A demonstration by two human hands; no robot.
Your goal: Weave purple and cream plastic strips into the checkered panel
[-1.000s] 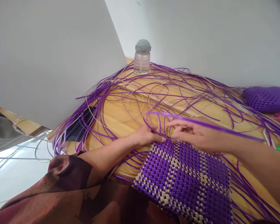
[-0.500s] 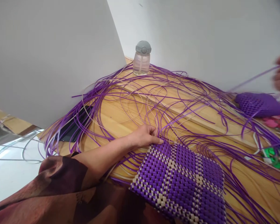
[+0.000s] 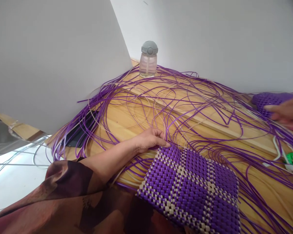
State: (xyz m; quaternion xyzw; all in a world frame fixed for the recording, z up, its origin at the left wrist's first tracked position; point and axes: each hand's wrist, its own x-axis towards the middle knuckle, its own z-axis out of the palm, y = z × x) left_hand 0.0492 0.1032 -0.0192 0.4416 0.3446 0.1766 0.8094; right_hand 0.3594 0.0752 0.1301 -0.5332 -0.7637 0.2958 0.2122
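Purple-and-cream woven plastic mat is pinned under the left hand's bent fingers, while the right hand pinches a thin purple strand taut.

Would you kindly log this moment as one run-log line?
left hand: pinning woven panel edge | right hand: far right, grip unclear | purple strips: spread on table | bottle: upright

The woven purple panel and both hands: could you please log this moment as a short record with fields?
left hand: fingertips pinching the panel's top corner
right hand: far right, grip unclear
woven panel: purple with cream checks, unfinished
loose strands: purple, spread over the wooden table
bottle: upright at the back
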